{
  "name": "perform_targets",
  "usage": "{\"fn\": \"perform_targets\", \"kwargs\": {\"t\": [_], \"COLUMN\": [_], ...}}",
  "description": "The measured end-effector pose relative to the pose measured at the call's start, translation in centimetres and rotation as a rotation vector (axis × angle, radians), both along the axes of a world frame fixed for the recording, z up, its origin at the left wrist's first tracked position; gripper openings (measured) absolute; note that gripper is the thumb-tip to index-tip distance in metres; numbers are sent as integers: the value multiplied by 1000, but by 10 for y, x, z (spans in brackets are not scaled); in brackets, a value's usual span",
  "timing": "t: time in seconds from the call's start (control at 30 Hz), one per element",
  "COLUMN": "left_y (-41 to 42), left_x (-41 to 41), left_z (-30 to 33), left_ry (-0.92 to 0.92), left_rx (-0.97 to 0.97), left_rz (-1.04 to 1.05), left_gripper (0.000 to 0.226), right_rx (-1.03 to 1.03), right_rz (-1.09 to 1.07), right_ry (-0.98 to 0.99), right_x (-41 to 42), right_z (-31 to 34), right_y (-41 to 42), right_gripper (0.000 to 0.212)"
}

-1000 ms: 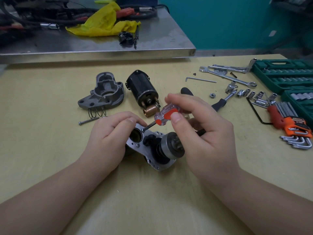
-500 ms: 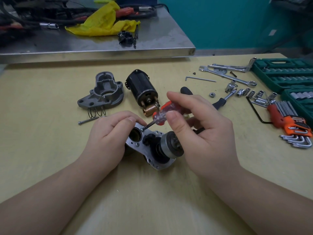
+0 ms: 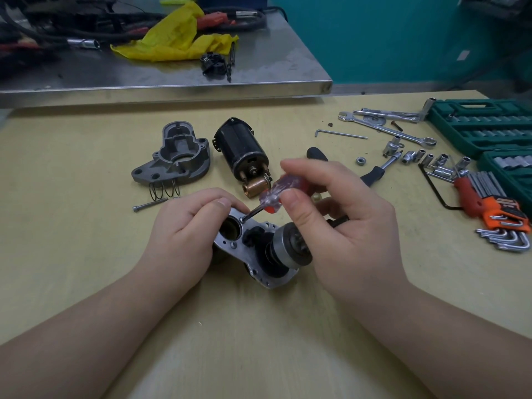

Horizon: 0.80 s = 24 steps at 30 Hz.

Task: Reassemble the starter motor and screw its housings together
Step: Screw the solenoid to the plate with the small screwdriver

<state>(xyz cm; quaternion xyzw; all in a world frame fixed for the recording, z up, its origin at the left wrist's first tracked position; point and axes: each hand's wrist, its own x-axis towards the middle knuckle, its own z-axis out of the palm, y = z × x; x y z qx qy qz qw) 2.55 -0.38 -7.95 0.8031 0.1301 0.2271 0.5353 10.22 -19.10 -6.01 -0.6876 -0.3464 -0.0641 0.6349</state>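
Note:
A silver starter housing (image 3: 256,254) with a pinion gear (image 3: 290,249) lies on the table in front of me. My left hand (image 3: 187,234) grips its left end and steadies it. My right hand (image 3: 339,223) pinches a small screwdriver (image 3: 276,194) with a clear red handle. Its tip sits on a screw at the housing's top edge. Farther back lie the grey nose housing (image 3: 175,156), the black motor body (image 3: 241,151) with a copper end, a spring (image 3: 164,191) and a long bolt (image 3: 149,204).
Wrenches (image 3: 388,128), sockets (image 3: 426,161), a ratchet (image 3: 380,168) and a red hex key set (image 3: 495,208) lie at the right. Green socket cases (image 3: 483,128) stand at the far right. A steel bench (image 3: 172,84) with a yellow rag and cables lies behind.
My right fingers have turned the screwdriver handle on the screw; the handle now looks blurred. The left hand and housing have stayed put.

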Motion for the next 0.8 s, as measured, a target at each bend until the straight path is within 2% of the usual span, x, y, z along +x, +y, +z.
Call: {"fn": "perform_targets", "kwargs": {"t": [0.5,0.8], "left_y": [1,0], "left_x": [1,1], "left_z": [-1,-1], "left_ry": [7,-9], "left_rx": [1,-9], "left_rz": [6,-11], "left_gripper": [32,34], "right_rx": [-19,-39], "right_rz": [-1,-5], "right_ry": [44,-34], "right_x": [0,1], "right_z": [-1,2], "right_y": [-1,-1], "right_gripper": [30,25]}}
